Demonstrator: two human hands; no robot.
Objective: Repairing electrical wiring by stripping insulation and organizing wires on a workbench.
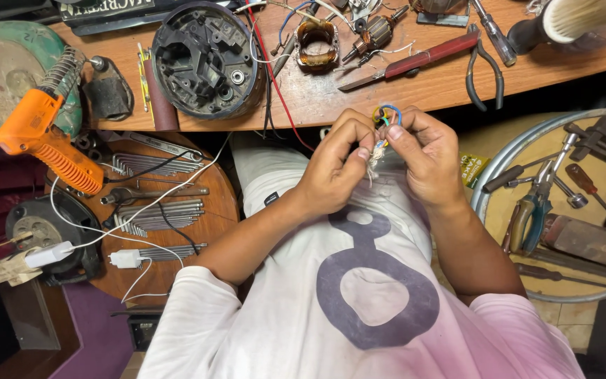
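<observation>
An orange soldering gun (45,140) lies at far left, beside a round wooden board of hex keys (152,210). On the wooden surface (331,98) above sits a black motor housing (206,57). At centre, the left hand (334,165) and right hand (422,154) both pinch a small bundle of coloured wires (385,119) (held over the person's lap, just below the surface edge). A round tray of pliers (527,217) lies right.

Wire ends (380,144) hidden between fingers (359,151).
</observation>
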